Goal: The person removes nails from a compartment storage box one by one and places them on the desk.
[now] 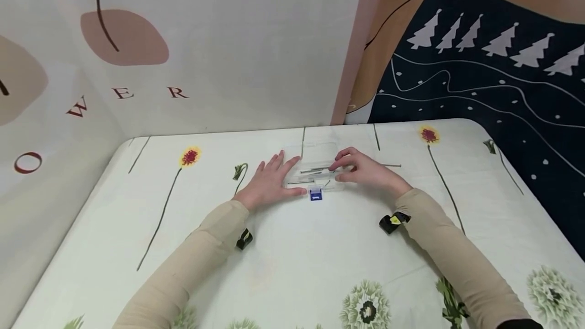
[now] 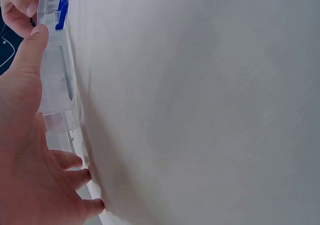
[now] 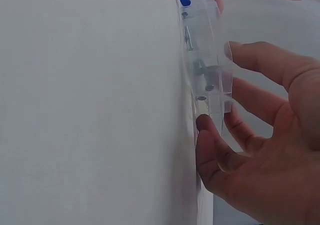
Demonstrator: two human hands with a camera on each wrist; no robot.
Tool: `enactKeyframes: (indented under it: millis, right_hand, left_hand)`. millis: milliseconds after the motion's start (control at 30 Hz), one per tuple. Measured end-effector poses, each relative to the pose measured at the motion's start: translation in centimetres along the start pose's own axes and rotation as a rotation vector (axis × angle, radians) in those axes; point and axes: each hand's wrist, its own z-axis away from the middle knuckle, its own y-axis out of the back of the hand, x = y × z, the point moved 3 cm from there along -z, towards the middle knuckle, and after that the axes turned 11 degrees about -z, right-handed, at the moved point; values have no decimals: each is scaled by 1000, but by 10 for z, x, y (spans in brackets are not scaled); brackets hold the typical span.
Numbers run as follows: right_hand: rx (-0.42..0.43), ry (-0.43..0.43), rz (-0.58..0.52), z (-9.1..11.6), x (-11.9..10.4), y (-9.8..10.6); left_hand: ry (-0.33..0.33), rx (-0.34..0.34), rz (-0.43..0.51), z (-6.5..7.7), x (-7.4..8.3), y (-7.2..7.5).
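Observation:
A clear plastic box (image 1: 332, 187) with a blue latch (image 1: 316, 195) lies at the middle of the table, its transparent lid (image 1: 320, 150) standing open at the back. Long metal nails (image 1: 301, 182) lie in its compartments. My left hand (image 1: 273, 181) spreads over the box's left end, thumb at the front wall and the other fingertips down by the far side. Over the right end is my right hand (image 1: 365, 169), fingers bent and thumb apart from the index finger. In the right wrist view, its fingertips (image 3: 229, 50) are close beside the box wall; no nail shows between them.
One long nail (image 1: 392, 165) lies on the flowered tablecloth (image 1: 283, 258), just right of my right hand. Behind the table hangs a pale printed cloth (image 1: 256, 55), with a dark tree-patterned cloth (image 1: 484, 80) at the right.

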Motion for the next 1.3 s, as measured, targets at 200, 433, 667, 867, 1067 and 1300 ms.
enactKeyframes:
  millis: [200, 433, 667, 867, 1067, 1300]
  right_hand:
    - [-31, 7, 39, -1, -2, -3]
    - [-28, 13, 61, -6, -1, -5]
    - [-21, 14, 76, -10, -1, -7]
    - [21, 35, 64, -11, 2, -6]
    - [42, 46, 56, -9, 2, -5]
    - [54, 47, 43, -9, 3, -3]
  left_hand:
    - [7, 4, 0, 1, 0, 2]
    - [17, 6, -7, 2, -2, 4]
    - [6, 8, -19, 2, -2, 2]
    - [-5, 7, -31, 2, 1, 2]
    - [-10, 6, -39, 2, 3, 3]
    - [-15, 7, -42, 1, 3, 3]
